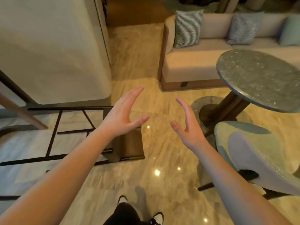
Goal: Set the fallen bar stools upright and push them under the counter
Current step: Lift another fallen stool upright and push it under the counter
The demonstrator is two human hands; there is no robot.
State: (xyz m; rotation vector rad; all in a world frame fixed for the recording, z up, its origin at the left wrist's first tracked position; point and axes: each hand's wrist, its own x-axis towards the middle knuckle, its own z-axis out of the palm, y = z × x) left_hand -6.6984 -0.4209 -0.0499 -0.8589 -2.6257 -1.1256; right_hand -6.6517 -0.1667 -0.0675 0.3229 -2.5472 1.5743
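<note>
glossy marble floor (pixel 162 143), fallen bar stool (pixel 126 146) beside pale counter (pixel 48 54)

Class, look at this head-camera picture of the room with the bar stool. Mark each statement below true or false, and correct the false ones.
1. The bar stool lies on its side on the floor. True.
2. The left hand grips the stool's frame. False: it is open in the air and holds nothing.
3. The right hand is open and empty. True.
4. The round table lies tipped over. False: it stands upright on its pedestal.
5. Cushions sit on the sofa. True.
</note>
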